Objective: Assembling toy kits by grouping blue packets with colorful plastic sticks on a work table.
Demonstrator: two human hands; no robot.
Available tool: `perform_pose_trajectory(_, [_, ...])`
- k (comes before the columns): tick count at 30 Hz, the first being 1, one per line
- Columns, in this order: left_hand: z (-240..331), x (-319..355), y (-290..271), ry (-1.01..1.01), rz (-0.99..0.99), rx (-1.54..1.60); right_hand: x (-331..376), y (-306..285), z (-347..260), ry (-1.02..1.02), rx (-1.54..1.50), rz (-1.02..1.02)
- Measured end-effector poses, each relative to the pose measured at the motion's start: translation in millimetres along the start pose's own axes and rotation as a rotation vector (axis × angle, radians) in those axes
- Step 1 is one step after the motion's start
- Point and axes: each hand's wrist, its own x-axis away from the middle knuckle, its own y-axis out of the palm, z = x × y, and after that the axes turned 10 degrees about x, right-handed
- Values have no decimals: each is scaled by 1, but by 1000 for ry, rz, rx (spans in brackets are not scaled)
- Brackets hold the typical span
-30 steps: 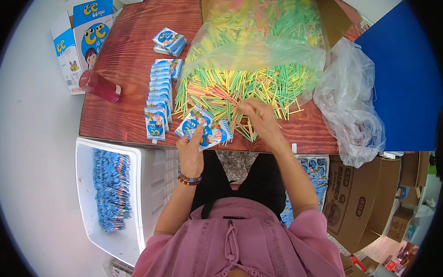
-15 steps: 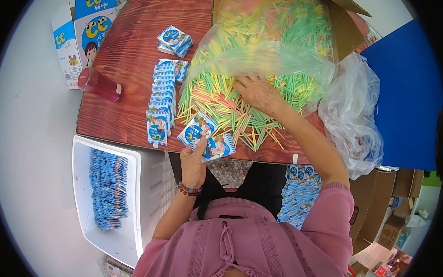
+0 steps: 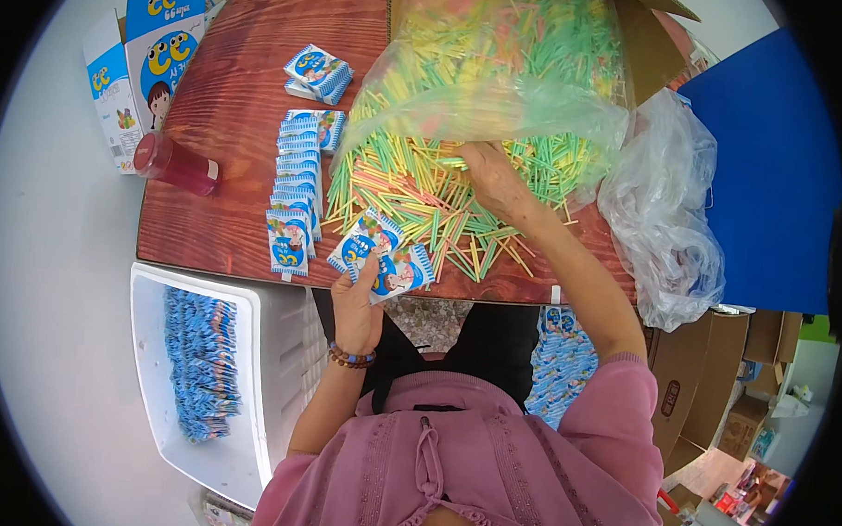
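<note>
Two small blue-and-white printed packets (image 3: 404, 274) are fanned out in my left hand (image 3: 355, 307), thumb pressed on top, at the table's front edge. My right hand (image 3: 495, 184) reaches into a heap of thin pastel sticks (image 3: 400, 193), yellow, green and pink. Its fingers are pinched around a few yellowish sticks (image 3: 452, 162); how many I cannot tell. The heap spills from the mouth of a large clear plastic bag (image 3: 501, 103). To the left of the heap, an overlapping row of similar packets (image 3: 296, 189) runs toward the edge, with a small stack (image 3: 318, 74) behind it.
A pink-red jar (image 3: 177, 164) lies on the left of the red wooden table (image 3: 232, 99), near a printed carton (image 3: 159, 59). Below left, a white bin (image 3: 260, 369) holds many packets. Crumpled clear plastic (image 3: 664, 207) and a blue panel (image 3: 767, 173) are at right.
My right hand's fingers, spread over the heap before, have drawn together around some sticks. My left hand keeps hold of the packets. The whole view has shifted slightly.
</note>
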Motion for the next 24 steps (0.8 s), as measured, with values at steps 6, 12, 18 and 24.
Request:
perform_pose_trajectory(6, [-5,-3,-3,-24,-81,22,46,-3,-12,746,-877,101])
perform_pose_trajectory(12, [-20,-5,3,-65,-93,24,86,-1,-40,860,-972,143])
perform_pose_trajectory(18, [-26,0,15,-90,-58,16,100,2,-45,702,-471,60])
perform_pose_trajectory(24, [-33,-3,19,-115,-106,25,106,-3,-37,527,-302,-12])
